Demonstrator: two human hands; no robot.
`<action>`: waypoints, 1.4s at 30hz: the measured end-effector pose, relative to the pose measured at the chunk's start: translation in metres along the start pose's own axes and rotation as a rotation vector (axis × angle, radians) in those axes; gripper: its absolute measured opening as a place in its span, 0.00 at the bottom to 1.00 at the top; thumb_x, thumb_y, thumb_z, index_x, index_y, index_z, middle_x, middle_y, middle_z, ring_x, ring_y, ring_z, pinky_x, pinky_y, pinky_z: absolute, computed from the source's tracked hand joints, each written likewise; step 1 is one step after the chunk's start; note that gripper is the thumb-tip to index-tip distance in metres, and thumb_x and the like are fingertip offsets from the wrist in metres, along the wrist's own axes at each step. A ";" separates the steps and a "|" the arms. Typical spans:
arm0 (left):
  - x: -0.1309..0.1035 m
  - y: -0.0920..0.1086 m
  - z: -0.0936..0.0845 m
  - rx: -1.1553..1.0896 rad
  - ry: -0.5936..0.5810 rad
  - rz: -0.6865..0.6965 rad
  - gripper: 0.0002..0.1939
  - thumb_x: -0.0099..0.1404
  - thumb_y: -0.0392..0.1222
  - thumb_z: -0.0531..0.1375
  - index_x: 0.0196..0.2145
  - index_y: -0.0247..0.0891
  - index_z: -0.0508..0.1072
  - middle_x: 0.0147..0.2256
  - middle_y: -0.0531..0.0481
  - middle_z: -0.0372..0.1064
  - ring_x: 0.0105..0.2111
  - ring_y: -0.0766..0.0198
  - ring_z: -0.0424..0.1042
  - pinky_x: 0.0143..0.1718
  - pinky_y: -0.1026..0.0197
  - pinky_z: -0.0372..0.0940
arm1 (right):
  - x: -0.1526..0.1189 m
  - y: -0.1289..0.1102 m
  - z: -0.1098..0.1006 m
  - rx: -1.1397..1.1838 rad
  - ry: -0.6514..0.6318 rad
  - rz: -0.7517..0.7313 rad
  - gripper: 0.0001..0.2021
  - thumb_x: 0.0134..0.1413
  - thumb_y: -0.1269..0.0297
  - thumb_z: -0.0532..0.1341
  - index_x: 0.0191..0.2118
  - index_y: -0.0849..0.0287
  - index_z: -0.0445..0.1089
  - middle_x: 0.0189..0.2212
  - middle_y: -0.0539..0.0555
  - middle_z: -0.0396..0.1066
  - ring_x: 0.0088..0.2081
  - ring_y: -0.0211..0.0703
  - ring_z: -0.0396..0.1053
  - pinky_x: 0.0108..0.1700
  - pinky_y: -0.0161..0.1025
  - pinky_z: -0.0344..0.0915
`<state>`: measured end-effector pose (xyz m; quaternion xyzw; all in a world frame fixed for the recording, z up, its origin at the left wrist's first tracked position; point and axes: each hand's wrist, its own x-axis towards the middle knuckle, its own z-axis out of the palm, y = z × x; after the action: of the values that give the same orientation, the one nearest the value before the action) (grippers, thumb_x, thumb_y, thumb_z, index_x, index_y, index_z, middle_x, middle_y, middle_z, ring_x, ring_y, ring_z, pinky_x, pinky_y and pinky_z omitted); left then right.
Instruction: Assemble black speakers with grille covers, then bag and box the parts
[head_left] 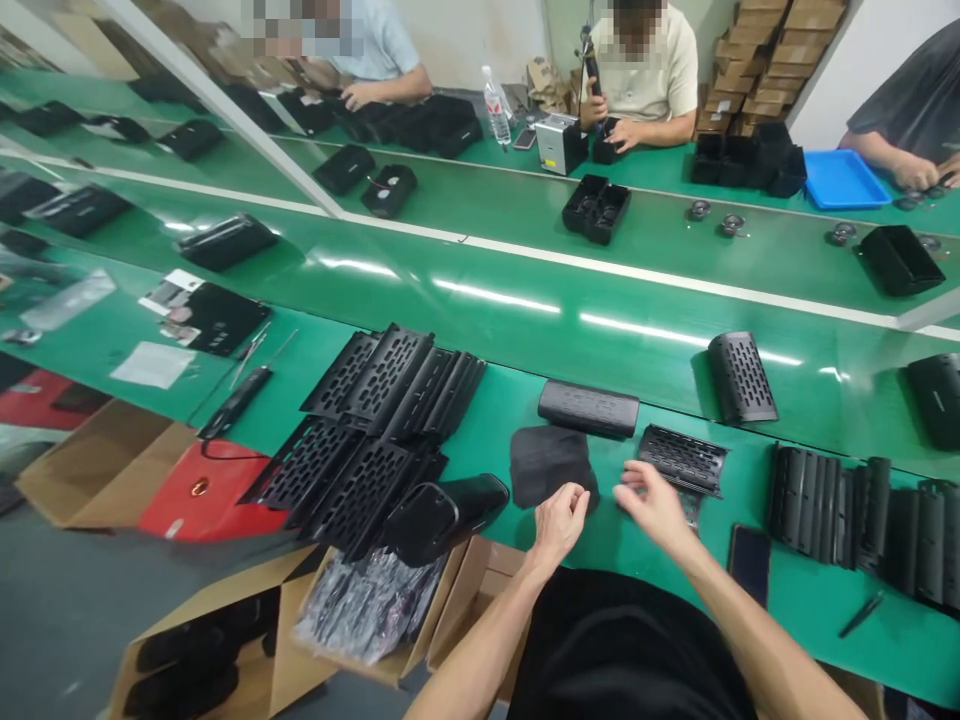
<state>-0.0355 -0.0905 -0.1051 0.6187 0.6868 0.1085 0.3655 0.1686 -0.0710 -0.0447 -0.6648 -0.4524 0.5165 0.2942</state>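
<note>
A dark square of cloth point(550, 462) lies on the green bench in front of me. My left hand point(559, 525) is closed, its fingertips pinched at the cloth's near right corner. To the right, my right hand point(651, 500) hovers with its fingers loosely bent and apart, holding nothing I can see. Close beyond it is a slotted black grille point(682, 460), with a small flat piece partly hidden under its near side. Behind the cloth lies a rounded black panel point(589, 408). A black speaker housing point(448, 515) rests to the left of my left hand.
Slotted grilles point(375, 440) are piled on the left, near an electric screwdriver point(236, 400). More curved panels point(825, 505), a phone point(750, 563) and a pen point(861, 614) lie right. Beyond runs a green conveyor point(480, 290) carrying housings. Open cartons point(300, 625) stand below. Co-workers sit opposite.
</note>
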 end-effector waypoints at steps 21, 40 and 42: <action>0.034 0.049 0.042 -0.106 -0.057 0.011 0.18 0.69 0.42 0.60 0.55 0.43 0.73 0.51 0.43 0.72 0.49 0.52 0.74 0.47 0.55 0.65 | -0.031 0.099 -0.057 -0.357 0.413 0.487 0.17 0.60 0.48 0.56 0.43 0.52 0.72 0.45 0.59 0.79 0.48 0.59 0.75 0.45 0.49 0.67; 0.008 0.021 0.007 -0.732 -0.321 -0.007 0.25 0.60 0.64 0.63 0.37 0.39 0.67 0.23 0.59 0.59 0.23 0.69 0.58 0.26 0.66 0.55 | -0.056 0.078 -0.061 0.229 0.119 0.394 0.25 0.45 0.36 0.65 0.34 0.54 0.67 0.25 0.47 0.66 0.26 0.40 0.62 0.29 0.37 0.57; 0.006 0.021 -0.002 -0.791 -0.331 -0.032 0.27 0.57 0.65 0.65 0.39 0.39 0.68 0.23 0.60 0.59 0.22 0.70 0.57 0.25 0.67 0.54 | -0.058 0.069 -0.059 0.349 0.039 0.366 0.27 0.42 0.35 0.68 0.28 0.54 0.62 0.21 0.44 0.59 0.22 0.35 0.54 0.26 0.35 0.52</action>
<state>-0.0199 -0.0800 -0.0935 0.4292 0.5339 0.2571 0.6817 0.2425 -0.1481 -0.0625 -0.6846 -0.2225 0.6186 0.3148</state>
